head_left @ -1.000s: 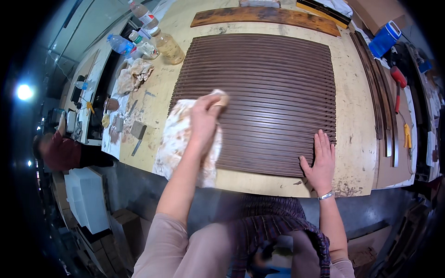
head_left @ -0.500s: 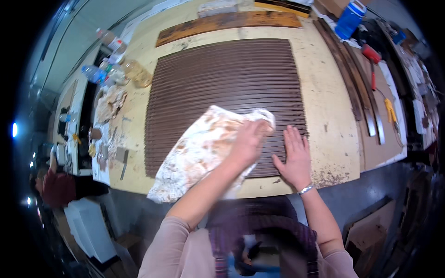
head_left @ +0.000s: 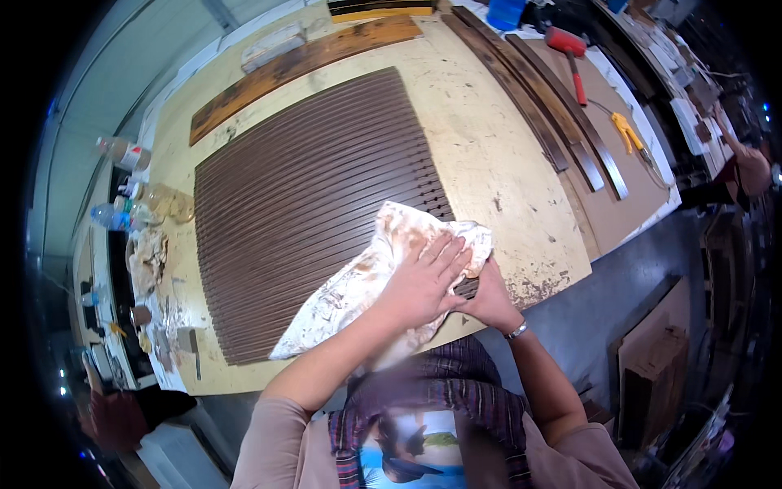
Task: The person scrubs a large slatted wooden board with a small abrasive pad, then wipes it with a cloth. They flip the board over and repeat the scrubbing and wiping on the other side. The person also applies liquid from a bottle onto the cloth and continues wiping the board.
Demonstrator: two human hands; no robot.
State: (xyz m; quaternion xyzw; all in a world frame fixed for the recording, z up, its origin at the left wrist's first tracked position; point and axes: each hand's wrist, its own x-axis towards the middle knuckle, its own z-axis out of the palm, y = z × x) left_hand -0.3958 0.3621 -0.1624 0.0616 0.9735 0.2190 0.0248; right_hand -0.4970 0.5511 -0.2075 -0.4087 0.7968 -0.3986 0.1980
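Note:
A dark brown slatted panel (head_left: pixel 318 196) with many parallel grooves lies flat on the pale worktable. My left hand (head_left: pixel 428 281) is open, its fingers spread flat over a white cloth (head_left: pixel 342 301) blotched with brown stains. That cloth covers the panel's near right corner and trails toward the near edge of the table. Close beside it, my right hand (head_left: pixel 493 300) rests at the panel's right near corner, thumb held apart from the fingers. The cloth's edge partly hides those fingertips. A bracelet circles my right wrist.
A stained board (head_left: pixel 301 69) lies beyond the panel. Dark wooden strips (head_left: pixel 538 98), a red mallet (head_left: pixel 570 57) and a yellow air gun (head_left: pixel 627 133) are on the right. Plastic bottles (head_left: pixel 167 202) and a crumpled rag (head_left: pixel 147 259) sit left. Other people stand at both sides.
My left hand and the cloth have shifted to the panel's near right corner. My right hand has come down beside the cloth. The view has turned, so the table appears rotated.

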